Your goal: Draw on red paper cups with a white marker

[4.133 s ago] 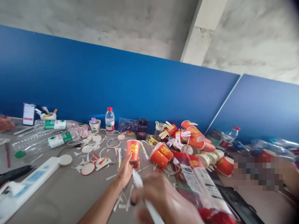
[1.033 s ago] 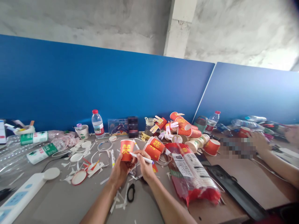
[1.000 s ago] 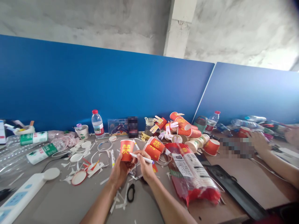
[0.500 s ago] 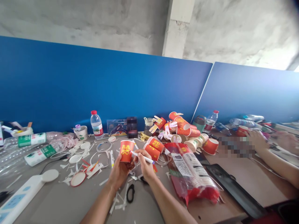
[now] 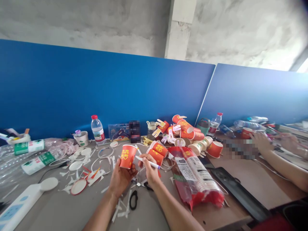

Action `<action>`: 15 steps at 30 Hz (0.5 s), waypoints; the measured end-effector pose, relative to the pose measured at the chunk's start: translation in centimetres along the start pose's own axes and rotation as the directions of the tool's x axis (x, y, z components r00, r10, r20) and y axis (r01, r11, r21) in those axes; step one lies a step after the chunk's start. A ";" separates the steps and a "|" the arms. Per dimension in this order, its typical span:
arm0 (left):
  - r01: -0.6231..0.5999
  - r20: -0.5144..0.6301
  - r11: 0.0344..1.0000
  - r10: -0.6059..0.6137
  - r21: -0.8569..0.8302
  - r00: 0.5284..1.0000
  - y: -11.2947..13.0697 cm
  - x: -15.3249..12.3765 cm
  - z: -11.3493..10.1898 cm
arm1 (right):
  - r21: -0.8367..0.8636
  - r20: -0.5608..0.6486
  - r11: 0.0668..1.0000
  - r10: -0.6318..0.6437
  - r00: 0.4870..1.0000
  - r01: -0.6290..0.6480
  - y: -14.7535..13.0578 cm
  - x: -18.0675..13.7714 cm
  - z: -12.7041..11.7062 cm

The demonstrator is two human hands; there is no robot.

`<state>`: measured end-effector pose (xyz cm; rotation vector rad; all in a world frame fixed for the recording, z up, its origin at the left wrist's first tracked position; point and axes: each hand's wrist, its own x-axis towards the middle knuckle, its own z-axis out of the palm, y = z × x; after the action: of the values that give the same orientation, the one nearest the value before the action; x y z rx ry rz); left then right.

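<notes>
A red paper cup with a yellow double-happiness sign is held upright in my left hand, fingers wrapped round its lower part. My right hand grips a white marker with a purple end; its tip points at the cup's right side, and whether it touches I cannot tell. Scissors with black handles lie on the table under my hands. Just beyond my right hand, more red paper cups lie on their sides. Another slim white pen shows behind the held cup.
A plastic bag of stacked paper cups lies at right, near a black tray-like object. Paper scraps and cut cup bottoms litter the left. A power strip is front left, bottles behind. Another person's hand is at far right.
My left hand has turned and tilted the cup slightly, moving it a little left, away from the marker tip. The whole view has shifted slightly.
</notes>
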<state>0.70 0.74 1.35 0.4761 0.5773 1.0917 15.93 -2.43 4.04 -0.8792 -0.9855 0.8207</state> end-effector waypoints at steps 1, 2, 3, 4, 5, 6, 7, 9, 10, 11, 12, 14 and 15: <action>0.001 0.016 1.000 -0.001 -0.004 1.000 0.0 0.0 0.0 | 0.001 0.015 1.000 0.006 1.000 -0.006 0.0 -0.1 0.0; 0.005 0.030 1.000 -0.005 -0.007 1.000 0.0 0.0 -0.1 | 0.001 0.032 1.000 0.012 0.999 -0.012 0.0 -0.2 0.0; 0.011 0.040 1.000 -0.010 -0.008 0.999 0.1 0.1 -0.2 | 0.000 0.048 1.000 0.017 0.999 -0.017 0.1 -0.2 0.0; 0.015 0.045 1.000 -0.014 -0.006 0.999 0.1 0.1 -0.2 | -0.001 0.060 1.000 0.023 0.998 -0.023 0.2 -0.3 -0.1; 0.016 0.046 1.000 -0.016 -0.001 0.999 0.2 0.1 -0.3 | 0.000 0.069 1.000 0.031 0.997 -0.031 0.3 -0.2 -0.1; 0.016 0.047 1.000 -0.016 0.004 0.999 0.3 0.1 -0.3 | -0.001 0.075 0.999 0.040 0.996 -0.040 0.4 -0.2 -0.2; 0.016 0.049 1.000 -0.016 0.008 0.999 0.3 0.1 -0.4 | -0.002 0.075 0.999 0.047 0.996 -0.047 0.6 -0.1 -0.2; 0.017 0.057 1.000 -0.017 0.005 0.998 0.4 0.1 -0.5 | -0.006 0.056 0.998 0.055 0.997 -0.055 1.1 0.2 -0.2; 0.020 0.060 1.000 -0.020 -0.001 0.998 0.4 0.1 -0.7 | -0.009 0.039 0.999 0.054 0.998 -0.054 1.3 0.3 -0.2; 0.023 0.063 1.000 -0.022 -0.010 0.998 0.4 0.1 -0.8 | -0.010 0.021 0.999 0.048 0.999 -0.048 1.5 0.4 -0.2; 0.024 0.066 0.999 -0.022 -0.021 0.998 0.3 0.2 -1.0 | -0.008 0.004 0.999 0.040 0.999 -0.040 1.6 0.5 -0.2; 0.023 0.077 0.999 -0.019 -0.049 0.997 0.2 0.3 -1.3 | 0.003 -0.017 1.000 0.023 1.000 -0.023 1.8 0.5 -0.3; 0.023 0.085 0.998 -0.017 -0.065 0.996 0.2 0.3 -1.4 | 0.011 -0.020 1.000 0.017 1.000 -0.017 1.8 0.5 -0.3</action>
<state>-0.21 1.24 0.37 0.4560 0.4691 1.0630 16.00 -1.35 2.52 -0.8864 -0.9563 0.8292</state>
